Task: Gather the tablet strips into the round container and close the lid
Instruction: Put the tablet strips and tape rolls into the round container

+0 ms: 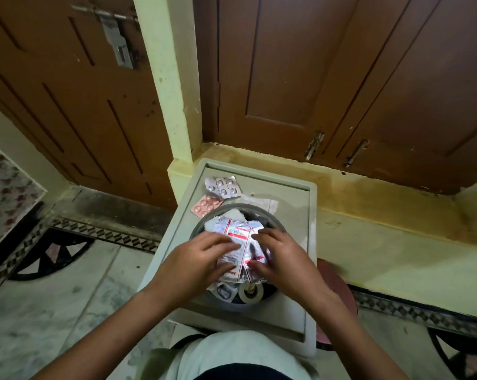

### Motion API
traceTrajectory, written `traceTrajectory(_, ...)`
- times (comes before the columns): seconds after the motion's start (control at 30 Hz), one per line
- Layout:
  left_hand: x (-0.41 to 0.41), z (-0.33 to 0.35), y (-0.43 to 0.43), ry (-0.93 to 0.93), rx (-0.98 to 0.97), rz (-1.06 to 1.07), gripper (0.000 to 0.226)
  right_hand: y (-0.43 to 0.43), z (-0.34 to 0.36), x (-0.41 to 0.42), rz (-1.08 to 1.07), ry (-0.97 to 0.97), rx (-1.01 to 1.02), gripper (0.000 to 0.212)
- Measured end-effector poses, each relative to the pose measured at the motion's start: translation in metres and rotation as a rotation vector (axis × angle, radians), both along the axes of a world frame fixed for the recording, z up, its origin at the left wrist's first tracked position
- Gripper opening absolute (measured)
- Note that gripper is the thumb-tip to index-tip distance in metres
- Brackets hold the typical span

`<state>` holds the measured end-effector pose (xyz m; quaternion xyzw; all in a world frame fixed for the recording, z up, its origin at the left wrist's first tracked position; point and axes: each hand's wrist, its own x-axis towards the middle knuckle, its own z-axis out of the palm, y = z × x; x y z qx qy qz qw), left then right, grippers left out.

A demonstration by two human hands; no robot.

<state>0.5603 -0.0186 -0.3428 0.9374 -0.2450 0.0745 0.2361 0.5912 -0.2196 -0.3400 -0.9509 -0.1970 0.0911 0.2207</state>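
under both hands [199, 259], container [196, 229] contents mostly hidden.

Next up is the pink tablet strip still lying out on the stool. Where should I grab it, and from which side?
Take the pink tablet strip by its bare left corner, coming in from the left with the left hand. It lies flat on the stool top; the silver strip overlaps its far edge, and the round container rim crowds its near right side. Pinch or slide that corner out, probably easiest.
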Motion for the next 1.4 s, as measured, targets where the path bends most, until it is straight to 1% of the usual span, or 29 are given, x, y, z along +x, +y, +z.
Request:
traceTrajectory(0.07, 0.017, 0.004, -0.007, 0.132, 0.05, 0.068, 0.053, 0.006, -0.001, 0.0, 0.05, -0.011, -0.049, 0.031)
traceTrajectory(0.1, 0.025, 0.005, -0.01, 0.197, 0.118, 0.075, 0.059, 0.008, -0.001, 0.0, 0.054, -0.026, -0.07, 0.027)
traceTrajectory(0.13, 0.031, 0.006, -0.013, 0.25, 0.206, 0.064, 0.06, 0.01, -0.002, 0.001, 0.047, -0.033, -0.084, 0.026)
traceTrajectory(0.17, 0.035, 0.006, -0.016, 0.277, 0.272, 0.049, 0.057, 0.012, -0.002, 0.001, 0.036, -0.033, -0.093, 0.029)
traceTrajectory(0.23, 0.038, 0.006, -0.022, 0.282, 0.329, 0.045, 0.047, 0.015, -0.004, 0.002, 0.025, -0.042, -0.121, 0.034)
traceTrajectory(0.3, 0.039, 0.002, -0.026, 0.276, 0.353, 0.056, 0.041, 0.017, -0.007, 0.003, 0.023, -0.044, -0.138, 0.037)
traceTrajectory(0.4, 0.04, -0.004, -0.025, 0.297, 0.346, 0.059, 0.041, 0.017, -0.009, 0.005, 0.019, -0.031, -0.152, 0.037)
traceTrajectory(0.5, 0.044, -0.003, -0.019, 0.348, 0.26, 0.057, 0.047, 0.014, -0.006, 0.011, 0.044, -0.022, -0.147, 0.029)
traceTrajectory(0.57, 0.046, 0.002, -0.013, 0.393, 0.132, 0.075, 0.048, 0.011, 0.0, 0.017, 0.038, 0.012, -0.105, 0.027)
traceTrajectory(0.63, 0.048, 0.009, -0.007, 0.411, -0.045, 0.133, 0.043, 0.009, 0.011, 0.025, -0.007, 0.028, -0.041, 0.032)
traceTrajectory(0.7, 0.053, 0.014, -0.002, 0.37, -0.223, 0.241, 0.034, 0.01, 0.021, 0.038, -0.05, 0.017, 0.036, 0.033)
traceTrajectory(0.77, 0.063, 0.017, 0.006, 0.295, -0.355, 0.371, 0.025, 0.014, 0.027, 0.058, -0.085, 0.009, 0.118, 0.03)
traceTrajectory(0.83, 0.078, 0.013, 0.019, 0.233, -0.41, 0.487, 0.021, 0.025, 0.026, 0.081, -0.089, -0.004, 0.162, 0.027)
traceTrajectory(0.9, 0.093, 0.001, 0.031, 0.23, -0.348, 0.557, 0.024, 0.041, 0.019, 0.105, -0.06, -0.021, 0.147, 0.029)
traceTrajectory(1.0, 0.112, -0.024, 0.04, 0.323, -0.188, 0.583, 0.035, 0.072, 0.005, 0.137, 0.018, 0.001, 0.067, 0.034)
traceTrajectory(1.07, 0.122, -0.038, 0.042, 0.405, -0.142, 0.584, 0.046, 0.095, -0.004, 0.156, 0.07, 0.048, -0.048, 0.036)
traceTrajectory(1.1, 0.125, -0.043, 0.041, 0.437, -0.132, 0.587, 0.052, 0.105, -0.009, 0.163, 0.095, 0.07, -0.116, 0.034)
traceTrajectory(1.2, 0.134, -0.052, 0.039, 0.457, -0.095, 0.578, 0.07, 0.124, -0.023, 0.175, 0.147, 0.14, -0.272, 0.028)
traceTrajectory(1.27, 0.139, -0.053, 0.037, 0.471, -0.065, 0.566, 0.07, 0.127, -0.029, 0.177, 0.16, 0.171, -0.319, 0.027)
traceTrajectory(1.33, 0.143, -0.052, 0.037, 0.499, -0.039, 0.563, 0.067, 0.126, -0.03, 0.177, 0.138, 0.173, -0.302, 0.018)
traceTrajectory(1.4, 0.146, -0.049, 0.037, 0.532, -0.021, 0.553, 0.066, 0.122, -0.028, 0.179, 0.116, 0.163, -0.259, 0.016)
